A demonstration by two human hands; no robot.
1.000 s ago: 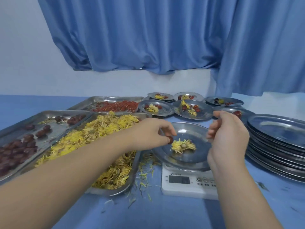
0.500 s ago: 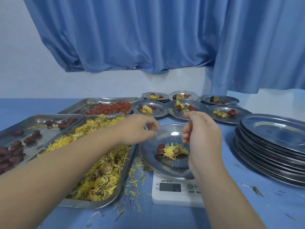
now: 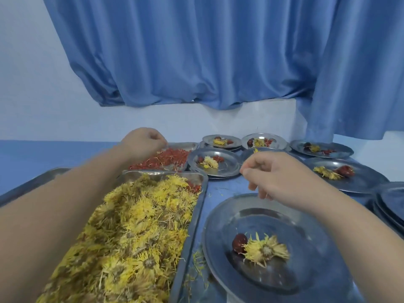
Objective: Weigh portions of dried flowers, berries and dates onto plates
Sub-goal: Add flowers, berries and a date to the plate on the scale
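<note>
Fingers [image 3: 160,139] of the left hand [image 3: 143,142] are curled downward over the far end of the berries [image 3: 162,160], right at the red heap. I cannot tell whether they pinch any berries, since the knuckles hide the tips. The left forearm reaches across the flower tray [image 3: 197,217], which is heaped with yellow dried flowers [image 3: 135,232].

The right hand [image 3: 275,179] hangs above the far rim of the near plate [image 3: 306,270]. Its fingers [image 3: 248,171] are loosely curled, the thumb tip by the forefinger, with nothing seen between them. On that plate lie one date [image 3: 239,242] and one flower [image 3: 265,250], touching each other near the plate's middle and well apart from both hands.

Beyond the right hand, filled plates [image 3: 227,169] stand on the blue table [image 3: 225,186], each with a flower and some red pieces. A stack of plates [image 3: 391,202] sits at the right edge. Another tray's rim [image 3: 32,182] shows at the left, behind the forearm. Loose petals [image 3: 196,265] lie between the flower tray and the near plate
</note>
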